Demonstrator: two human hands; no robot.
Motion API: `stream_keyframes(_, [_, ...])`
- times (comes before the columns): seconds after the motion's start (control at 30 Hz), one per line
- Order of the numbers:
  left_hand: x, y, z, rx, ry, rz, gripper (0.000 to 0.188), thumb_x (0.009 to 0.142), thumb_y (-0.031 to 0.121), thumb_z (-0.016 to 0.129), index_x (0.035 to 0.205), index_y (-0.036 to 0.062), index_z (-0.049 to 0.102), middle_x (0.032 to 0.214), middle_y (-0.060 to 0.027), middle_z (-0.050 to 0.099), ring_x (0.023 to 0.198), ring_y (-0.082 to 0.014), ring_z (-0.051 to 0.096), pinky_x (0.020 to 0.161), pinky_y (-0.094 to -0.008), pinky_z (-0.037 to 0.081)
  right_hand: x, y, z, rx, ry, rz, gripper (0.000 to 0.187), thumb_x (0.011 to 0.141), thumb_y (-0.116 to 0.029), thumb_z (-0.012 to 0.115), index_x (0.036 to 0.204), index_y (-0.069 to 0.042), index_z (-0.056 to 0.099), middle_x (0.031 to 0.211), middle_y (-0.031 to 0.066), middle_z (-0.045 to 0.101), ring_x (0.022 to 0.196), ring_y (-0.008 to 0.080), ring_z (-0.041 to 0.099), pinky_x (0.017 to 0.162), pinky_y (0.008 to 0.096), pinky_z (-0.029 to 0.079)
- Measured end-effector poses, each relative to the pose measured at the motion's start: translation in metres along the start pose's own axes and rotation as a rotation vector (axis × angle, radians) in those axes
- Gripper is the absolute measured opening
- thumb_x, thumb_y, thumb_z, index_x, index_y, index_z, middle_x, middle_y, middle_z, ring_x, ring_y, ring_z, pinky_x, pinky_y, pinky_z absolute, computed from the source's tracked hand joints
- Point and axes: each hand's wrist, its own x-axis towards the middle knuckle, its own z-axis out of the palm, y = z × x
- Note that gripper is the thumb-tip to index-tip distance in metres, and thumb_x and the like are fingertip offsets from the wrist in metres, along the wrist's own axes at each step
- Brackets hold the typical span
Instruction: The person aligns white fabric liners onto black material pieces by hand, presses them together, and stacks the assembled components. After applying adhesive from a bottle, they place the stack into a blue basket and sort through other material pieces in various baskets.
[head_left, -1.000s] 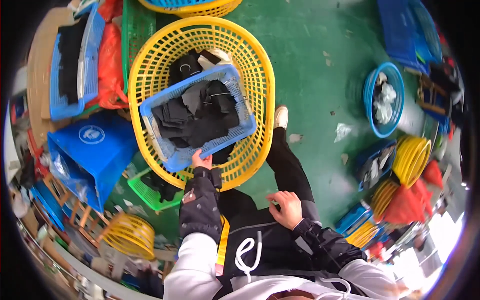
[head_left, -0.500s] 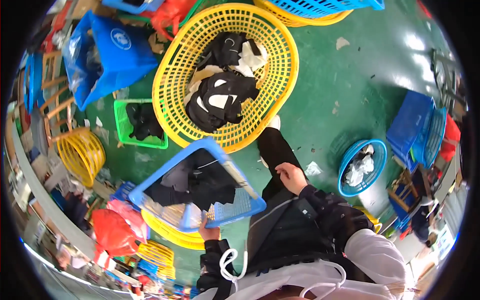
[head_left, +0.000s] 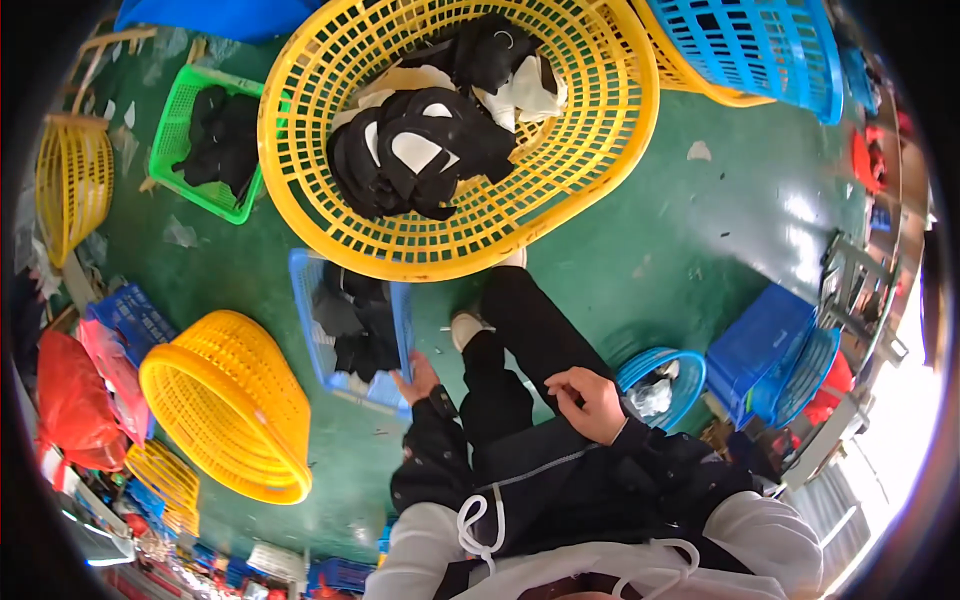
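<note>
My left hand [head_left: 418, 378] grips the near right corner of a blue plastic basket [head_left: 403, 325], fingers closed on its rim. Dark fabric pieces [head_left: 358, 315] lie inside this basket. It sits just below a large yellow oval basket [head_left: 400, 268], whose edge overlaps its far end in the view. Black cut pieces [head_left: 470, 150] with some white ones are heaped in the yellow basket. My right hand [head_left: 588, 402] hovers over my right thigh, empty, with fingers loosely bent and the thumb apart from them.
A green basket [head_left: 240, 212] with black pieces stands at far left. A tilted yellow basket [head_left: 225, 400] and a red bag [head_left: 75, 400] are at left. Round blue basket [head_left: 690, 385] and blue crate [head_left: 755, 345] stand right. A blue basket [head_left: 750, 40] rests far right.
The blue basket has dropped from its tilted, raised position to lower down beside the large yellow basket, still in my left hand. My view has shifted; my right hand stays by my thigh.
</note>
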Motion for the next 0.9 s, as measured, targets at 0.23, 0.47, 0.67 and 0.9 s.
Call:
stream_keyframes(0.23, [-0.071,-0.014,0.121,1.503,0.065,0.394,0.031,0.090,0.027,0.062,0.105,-0.0001,0.061,0.090,-0.0098,0.066,0.078,-0.0151,0.062,0.069,-0.0269,0.052,0.014,-0.033,-0.049,0.048,-0.031,-0.063,0.017,0.081,0.004,0.056,0.095,-0.002,0.064,0.079,0.0069,0.062,0.062,0.0137,0.060,0.056,0.0233,0.048])
stream_keyframes(0.47, [-0.079,-0.128,0.304,1.903,-0.439,1.296,0.026,0.085,0.016,0.064,0.106,0.0007,0.061,0.087,-0.0102,0.065,0.075,-0.0157,0.062,0.068,-0.0286,0.051,0.140,-0.004,-0.121,0.177,-0.199,-0.140,0.017,0.083,-0.002,0.056,0.099,-0.001,0.061,0.085,0.0088,0.064,0.070,0.0207,0.062,0.064,0.0296,0.050])
stream_keyframes(0.67, [0.033,-0.167,0.392,2.489,-0.280,1.411,0.057,0.074,0.018,0.068,0.126,0.0059,0.049,0.125,-0.0177,0.053,0.115,-0.0344,0.051,0.093,-0.0404,0.044,0.327,0.029,-0.158,-0.220,-0.227,-0.216,0.025,0.084,-0.015,0.056,0.106,-0.006,0.061,0.104,0.0130,0.064,0.089,0.0292,0.064,0.077,0.0377,0.051])
stream_keyframes(0.9, [0.092,-0.214,0.482,2.946,-0.161,1.615,0.085,0.070,0.028,0.075,0.140,0.0111,0.030,0.144,-0.0134,0.036,0.133,-0.0320,0.035,0.104,-0.0534,0.030,0.529,0.065,-0.155,-0.945,-0.237,-0.531,0.061,0.072,-0.006,0.060,0.131,-0.007,0.043,0.133,0.0113,0.046,0.121,0.0320,0.046,0.098,0.0414,0.040])
